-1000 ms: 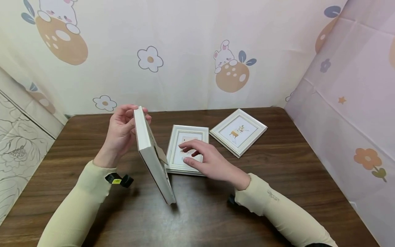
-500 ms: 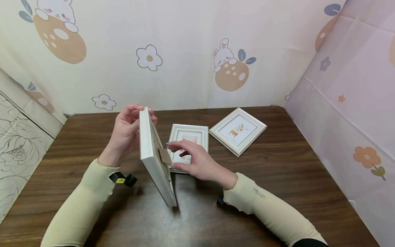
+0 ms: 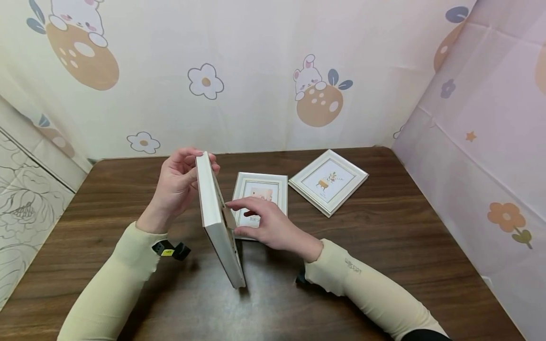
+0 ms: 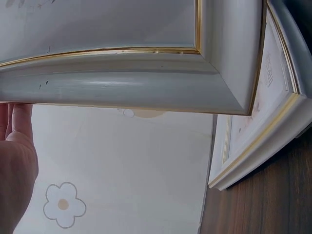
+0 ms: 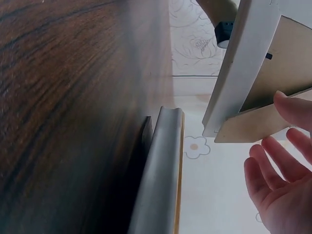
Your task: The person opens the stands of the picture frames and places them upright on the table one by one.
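**Over the table (image 3: 431, 237), a frame (image 3: 211, 199) held on edge between two hands**

Between the hands, the frame stands upright with a lean, a thick white rectangular slab; whether its lower edge touches the wood I cannot tell. Its front is smooth, glossy moulding with a mitred corner, a thin gold line (image 4: 122, 50) and a few dark flecks. Its back carries a flat tan board (image 5: 287, 58) with a small dark tab (image 5: 268, 56) at the rim, and from it a stiff, straight-edged flap (image 5: 251, 126) angles out.

At the frame's upper end, the left hand (image 3: 172, 187) is clamped on the corner, thumb on one side and fingers on the other. Against the frame's back, the right hand (image 3: 268, 222) has thumb and forefinger together on the flap, its other fingers loosely bent.

Just right of the frame, partly under the right hand, lies a flat frame (image 3: 262, 178), white and gold-lined. Farther right of the frame, a turned frame (image 3: 346, 192) lies askew, its print showing a legged ochre pot with leaves. Beneath the frame runs dark, streaky wood grain; behind it hangs soft, creased cloth (image 3: 256, 33) patterned with flowers and rabbits. Ribbed cream sleeves (image 3: 106, 284) reach in on both sides of the frame.
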`<state>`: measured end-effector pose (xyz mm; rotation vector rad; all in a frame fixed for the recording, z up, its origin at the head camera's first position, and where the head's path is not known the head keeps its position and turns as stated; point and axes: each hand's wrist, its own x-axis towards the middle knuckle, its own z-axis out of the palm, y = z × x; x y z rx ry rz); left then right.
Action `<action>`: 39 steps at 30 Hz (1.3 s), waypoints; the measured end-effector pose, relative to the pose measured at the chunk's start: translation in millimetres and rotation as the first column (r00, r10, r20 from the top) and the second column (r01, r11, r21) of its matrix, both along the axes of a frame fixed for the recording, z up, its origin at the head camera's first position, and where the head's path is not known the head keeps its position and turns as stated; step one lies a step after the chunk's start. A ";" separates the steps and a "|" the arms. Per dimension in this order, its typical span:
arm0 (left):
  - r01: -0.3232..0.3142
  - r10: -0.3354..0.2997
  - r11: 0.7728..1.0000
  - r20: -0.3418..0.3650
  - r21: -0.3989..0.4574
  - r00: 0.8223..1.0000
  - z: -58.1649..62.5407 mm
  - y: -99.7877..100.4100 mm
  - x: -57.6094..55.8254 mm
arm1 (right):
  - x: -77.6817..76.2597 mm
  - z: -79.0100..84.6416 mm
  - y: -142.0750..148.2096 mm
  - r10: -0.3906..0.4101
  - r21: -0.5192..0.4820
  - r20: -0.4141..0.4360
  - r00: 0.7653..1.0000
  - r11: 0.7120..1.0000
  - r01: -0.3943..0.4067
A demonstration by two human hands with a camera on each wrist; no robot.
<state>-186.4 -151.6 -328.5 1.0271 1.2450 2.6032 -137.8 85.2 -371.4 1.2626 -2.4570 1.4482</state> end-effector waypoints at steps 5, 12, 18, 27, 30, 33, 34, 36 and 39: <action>-0.016 0.015 1.000 -0.011 -0.027 1.000 0.6 -0.3 1.5 | -0.3 -2.4 -1.5 0.006 0.017 -0.008 1.000 1.000 -0.006; -0.050 0.050 0.997 -0.016 -0.053 0.999 0.3 -0.7 2.3 | -0.3 -4.0 -2.3 -0.009 0.016 0.002 1.000 1.000 0.009; -0.048 0.047 0.998 -0.011 -0.048 0.999 0.9 -1.4 2.3 | 1.1 -2.2 0.1 -0.029 0.019 -0.026 0.999 0.999 0.030; -0.067 0.067 0.996 0.003 -0.054 0.998 -2.4 -4.7 1.3 | 2.7 -2.8 3.6 -0.022 0.000 -0.066 0.998 1.000 0.022; -0.071 0.071 0.996 0.003 -0.056 0.997 -3.7 -6.1 1.4 | 2.8 -2.7 5.2 -0.025 0.004 -0.073 0.997 1.000 0.025; -0.065 0.065 0.997 0.003 -0.045 0.998 -4.9 -7.5 1.2 | 3.2 -2.1 7.1 -0.021 0.004 -0.077 0.997 1.000 0.022; -0.068 0.068 0.996 0.000 -0.051 0.998 -5.1 -7.8 1.2 | 3.3 -2.0 7.9 -0.021 0.005 -0.078 0.997 1.000 0.021; -0.067 0.066 0.996 -0.004 -0.055 0.998 -5.5 -8.4 0.9 | 3.8 -1.9 9.5 -0.021 0.011 -0.079 0.997 1.000 0.022; -0.065 0.064 0.996 -0.009 -0.065 0.998 -6.2 -9.3 0.7 | 4.4 -1.6 11.5 -0.030 0.026 -0.074 0.997 0.999 0.032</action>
